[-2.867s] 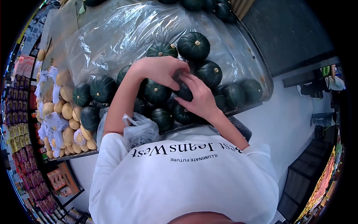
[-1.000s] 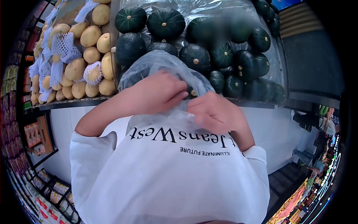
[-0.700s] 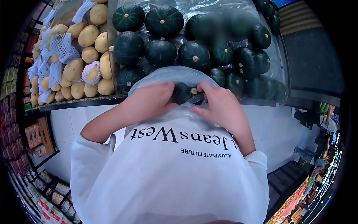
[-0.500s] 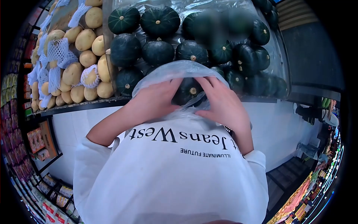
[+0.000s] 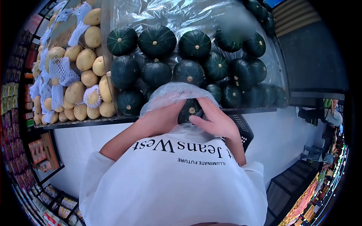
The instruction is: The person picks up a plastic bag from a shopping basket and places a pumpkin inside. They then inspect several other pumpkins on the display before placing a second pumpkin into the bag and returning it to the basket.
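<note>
A clear plastic bag (image 5: pixel 171 91) is spread around both hands, its film arching over the fingers. Between the hands shows a dark green squash (image 5: pixel 187 114) with a pale stem, at the front edge of the squash display. My left hand (image 5: pixel 166 118) is curved at the squash's left side, fingers inside the bag and partly hidden. My right hand (image 5: pixel 215 119) curves round the other side, its fingers under the film and its thumb at the squash's front. Crumpled film lies below the squash, against my white shirt (image 5: pixel 173 180).
Rows of dark green squashes (image 5: pixel 157 40) sit on a film-covered stand (image 5: pixel 181 15). Left of a divider are yellow melons (image 5: pixel 86 59), some in white foam nets (image 5: pixel 63 71). A black perforated crate (image 5: pixel 243 130) stands beyond my right forearm. Packaged goods line the left side.
The view has tilted up, so the stand sits lower in it and the black crate shows. My right thumb has moved in to the squash's front; both hands stay in the bag.
</note>
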Demonstrator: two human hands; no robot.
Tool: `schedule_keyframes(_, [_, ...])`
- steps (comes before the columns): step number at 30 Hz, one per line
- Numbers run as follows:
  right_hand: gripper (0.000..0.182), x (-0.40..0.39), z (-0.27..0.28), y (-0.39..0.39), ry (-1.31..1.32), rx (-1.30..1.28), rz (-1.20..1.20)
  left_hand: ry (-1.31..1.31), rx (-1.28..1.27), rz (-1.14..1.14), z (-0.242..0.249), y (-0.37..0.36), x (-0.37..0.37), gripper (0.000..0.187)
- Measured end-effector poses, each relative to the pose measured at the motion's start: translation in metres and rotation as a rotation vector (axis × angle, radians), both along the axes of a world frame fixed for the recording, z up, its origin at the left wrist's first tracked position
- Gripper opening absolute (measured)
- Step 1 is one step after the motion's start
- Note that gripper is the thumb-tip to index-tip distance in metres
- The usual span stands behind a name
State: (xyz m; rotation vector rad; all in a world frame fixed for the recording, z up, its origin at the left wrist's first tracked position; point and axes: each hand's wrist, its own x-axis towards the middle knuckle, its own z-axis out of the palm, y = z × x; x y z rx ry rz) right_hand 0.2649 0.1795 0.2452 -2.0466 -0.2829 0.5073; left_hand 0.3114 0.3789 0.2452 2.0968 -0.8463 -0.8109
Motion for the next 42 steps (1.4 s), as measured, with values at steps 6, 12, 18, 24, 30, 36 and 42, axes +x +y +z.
schedule_keyframes(6, [0.047, 0.002, 0.007, 0.013, -0.151, -0.126, -0.227, -0.078, -0.180, 0.038, -0.002, 0.001, 0.004, 0.083])
schedule_keyframes(12, [0.055, 0.009, 0.033, 0.009, -0.171, 0.081, -0.285, -0.199, -0.266, 0.081, 0.025, 0.008, 0.005, 0.088])
schedule_keyframes(18, [0.082, 0.008, 0.006, 0.005, 0.106, 0.670, -0.194, -0.443, -0.572, 0.041, 0.005, 0.001, 0.005, 0.074])
schedule_keyframes(24, [0.070, -0.001, 0.000, -0.025, 0.103, 0.499, -0.056, -0.390, -0.525, -0.032, -0.009, -0.005, -0.004, 0.081])
schedule_keyframes(30, [0.037, 0.037, 0.046, -0.036, 0.015, 0.445, -0.445, -0.400, -0.491, 0.139, -0.009, -0.015, 0.002, 0.095])
schedule_keyframes(36, [0.042, 0.076, 0.056, 0.000, -0.363, 0.307, -0.371, -0.553, -0.622, 0.274, 0.021, -0.034, 0.043, 0.099])
schedule_keyframes(42, [0.050, 0.103, 0.068, -0.022, -0.651, 0.419, -0.431, -0.851, -0.574, 0.316, 0.033, -0.029, 0.076, 0.088])
